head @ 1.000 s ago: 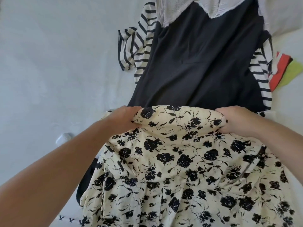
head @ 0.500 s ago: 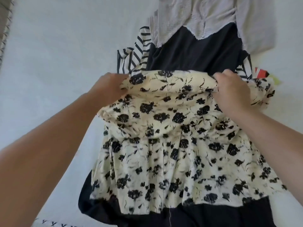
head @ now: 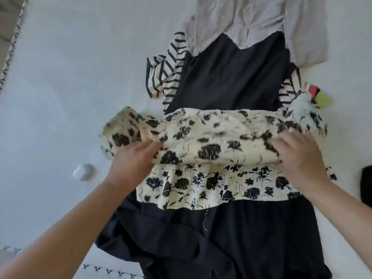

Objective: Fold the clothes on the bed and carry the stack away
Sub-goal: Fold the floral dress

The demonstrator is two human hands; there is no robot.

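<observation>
Floral top, half folded, lay on a dark garment on the bed; left hand and right hand pinched the fold's ends; best lowered level, edges matched, then smoothed.

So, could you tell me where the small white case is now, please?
The small white plastic case lies on the pale bedsheet, left of the left hand, apart from the clothes.

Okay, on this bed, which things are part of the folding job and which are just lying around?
Part of the job: cream black-flowered garment under left hand and right hand; dark navy garment; black-and-white striped top; pale grey crinkled shirt.

Lying about: small white case; red and yellow-green item.
</observation>
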